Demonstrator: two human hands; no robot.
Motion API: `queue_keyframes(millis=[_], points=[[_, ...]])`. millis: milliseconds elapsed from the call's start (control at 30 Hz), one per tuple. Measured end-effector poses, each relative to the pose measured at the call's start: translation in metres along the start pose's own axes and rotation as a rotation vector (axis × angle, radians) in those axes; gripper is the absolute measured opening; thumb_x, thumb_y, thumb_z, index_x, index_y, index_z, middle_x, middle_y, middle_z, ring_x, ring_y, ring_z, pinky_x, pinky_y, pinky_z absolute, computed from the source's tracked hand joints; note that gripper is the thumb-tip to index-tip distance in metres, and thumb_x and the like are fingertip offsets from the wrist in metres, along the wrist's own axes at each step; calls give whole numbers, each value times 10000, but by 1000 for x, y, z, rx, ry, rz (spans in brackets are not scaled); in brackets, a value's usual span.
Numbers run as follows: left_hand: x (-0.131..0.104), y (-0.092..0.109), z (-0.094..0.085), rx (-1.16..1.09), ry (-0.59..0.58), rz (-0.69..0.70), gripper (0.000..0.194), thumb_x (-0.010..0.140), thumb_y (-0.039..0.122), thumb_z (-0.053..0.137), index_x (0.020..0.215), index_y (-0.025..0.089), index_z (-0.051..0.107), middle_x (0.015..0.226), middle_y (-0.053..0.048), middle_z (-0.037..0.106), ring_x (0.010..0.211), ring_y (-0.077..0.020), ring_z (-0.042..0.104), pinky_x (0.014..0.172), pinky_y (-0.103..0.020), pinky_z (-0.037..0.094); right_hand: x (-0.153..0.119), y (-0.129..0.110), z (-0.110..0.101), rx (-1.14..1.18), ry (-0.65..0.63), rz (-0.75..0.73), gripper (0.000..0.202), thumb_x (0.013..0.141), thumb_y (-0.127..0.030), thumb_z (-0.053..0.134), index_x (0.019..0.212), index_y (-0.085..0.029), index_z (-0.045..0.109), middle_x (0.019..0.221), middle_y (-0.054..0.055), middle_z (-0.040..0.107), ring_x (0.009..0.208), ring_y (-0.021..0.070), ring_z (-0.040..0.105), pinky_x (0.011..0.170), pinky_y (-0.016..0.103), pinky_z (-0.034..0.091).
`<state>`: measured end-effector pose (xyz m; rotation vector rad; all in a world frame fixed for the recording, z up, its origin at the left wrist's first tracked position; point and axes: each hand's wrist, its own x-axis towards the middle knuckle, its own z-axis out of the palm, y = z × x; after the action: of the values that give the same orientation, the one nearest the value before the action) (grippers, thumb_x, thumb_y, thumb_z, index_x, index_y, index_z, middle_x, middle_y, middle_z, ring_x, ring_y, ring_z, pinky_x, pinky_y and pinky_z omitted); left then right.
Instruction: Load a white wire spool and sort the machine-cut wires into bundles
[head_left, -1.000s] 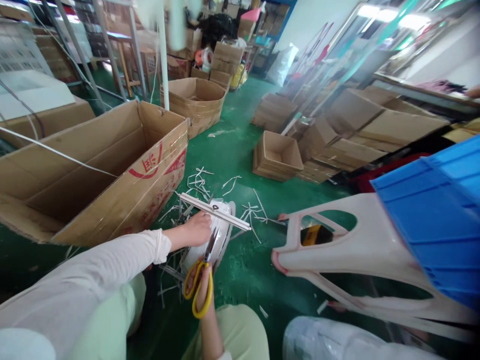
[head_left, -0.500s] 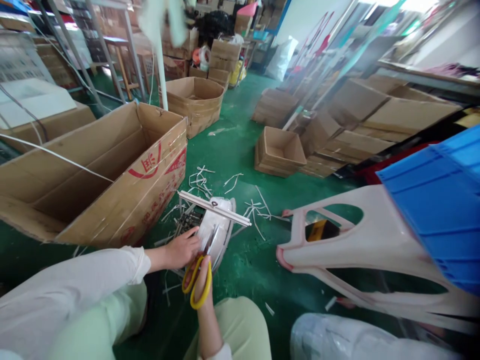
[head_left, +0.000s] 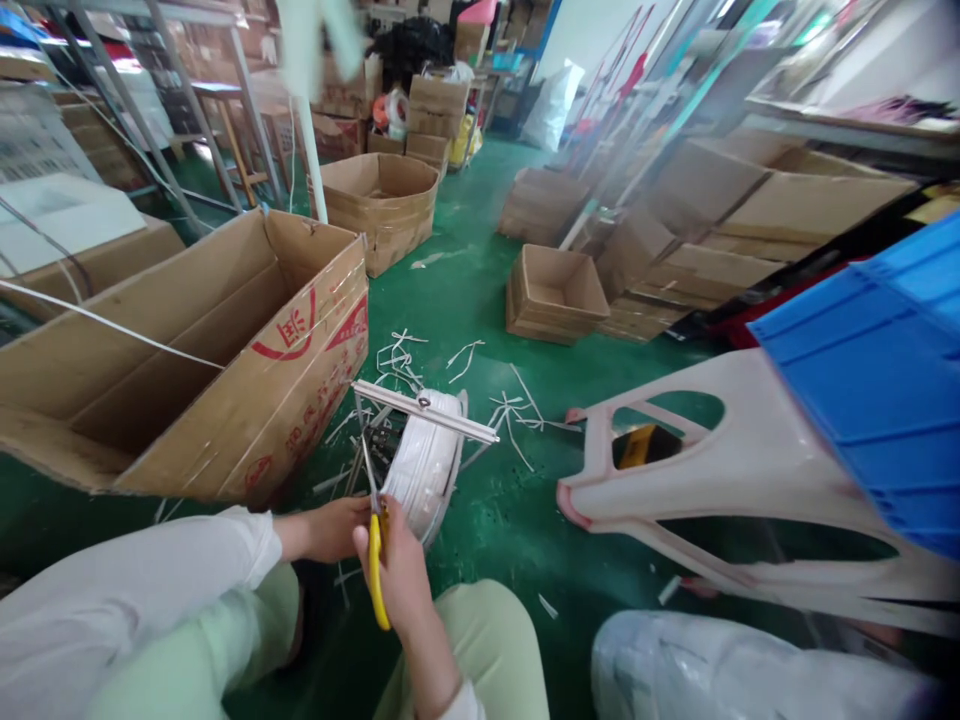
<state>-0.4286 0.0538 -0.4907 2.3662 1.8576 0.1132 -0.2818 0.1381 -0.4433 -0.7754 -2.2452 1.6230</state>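
Observation:
In my right hand (head_left: 401, 560) is a pair of scissors (head_left: 376, 575) with yellow handles, the metal blades pointing up and away from me. My left hand (head_left: 334, 528) is right beside them on the left, its fingertips hidden behind the scissors and the right hand, so its grip does not show. Just beyond both hands a white wound roll of strip (head_left: 424, 462) stands on the green floor. A pale metal bar (head_left: 450, 419) lies across its top. Left of the roll are dark metal parts, partly covered by the blades. Cut white strips (head_left: 401, 352) lie scattered around it.
A long open cardboard box (head_left: 300, 385) stands close on the left, with another open box (head_left: 373, 200) behind it. A small open carton (head_left: 559, 290) sits ahead. To the right are a white plastic stool (head_left: 690, 480), a blue crate (head_left: 862, 380) and a clear plastic-wrapped bundle (head_left: 690, 665).
The scissors and my right hand have swung left off the roll's face, the blades now left of it. My left hand has drawn back from the roll toward me.

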Motion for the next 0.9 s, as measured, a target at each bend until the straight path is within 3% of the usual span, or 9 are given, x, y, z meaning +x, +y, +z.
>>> queue_keyframes(millis=[67,133,200,267,433,533,633,800,900], points=[[-2,-4,-12,19,31,157,181,833,168,596,975,210,699,1057,-47,723,1115,-195,581,1082,-360,343,-16,11,-7,61,18,-32,486,821,-412,654,1243,-216,515,954,48,670,792,197,653,707,285,516],[-1,-9,-27,68,84,273,199,880,169,542,1013,188,690,1093,-81,713,1135,-200,579,1115,-360,307,-26,27,-18,124,208,12,447,789,-415,684,1157,-207,537,831,7,630,682,159,609,619,249,502],[1,-16,-43,93,111,274,237,898,154,504,1065,183,671,1140,-89,698,1180,-215,559,1143,-403,267,-26,44,-33,174,453,96,469,755,-436,708,1123,-206,529,729,-36,564,603,135,565,563,239,483],[6,-25,-59,93,97,213,290,904,127,468,1120,209,644,1211,-75,671,1260,-221,502,1178,-474,183,-21,59,-46,239,572,170,535,721,-454,729,1146,-216,508,669,-74,508,582,133,566,568,249,490],[23,-47,-85,93,25,208,205,890,208,487,958,213,680,1081,-64,707,1259,-238,485,1188,-532,89,-10,79,-61,364,516,236,599,659,-462,772,1127,-233,477,638,-98,498,758,210,692,731,331,539],[42,-51,-97,129,94,96,215,889,241,483,878,180,688,976,-85,715,1216,-265,499,1152,-558,128,-11,84,-61,343,487,224,585,663,-449,773,1118,-251,465,660,-94,506,849,241,706,777,362,543],[62,-43,-105,167,168,-37,215,877,251,495,894,154,686,1005,-120,694,1190,-288,491,1086,-526,231,-7,84,-62,346,457,210,605,644,-442,785,1112,-264,446,693,-93,494,884,251,705,765,365,558],[74,-21,-103,149,53,163,164,807,194,557,926,168,667,957,-104,671,1040,-262,537,952,-418,347,3,78,-64,415,403,186,629,613,-431,801,1081,-262,416,725,-88,479,867,248,708,733,360,584],[68,-19,-98,155,37,174,137,782,215,588,877,169,674,878,-90,657,976,-258,541,948,-423,352,4,77,-61,369,382,191,648,590,-415,811,1079,-262,414,731,-82,496,872,251,708,713,348,588]])
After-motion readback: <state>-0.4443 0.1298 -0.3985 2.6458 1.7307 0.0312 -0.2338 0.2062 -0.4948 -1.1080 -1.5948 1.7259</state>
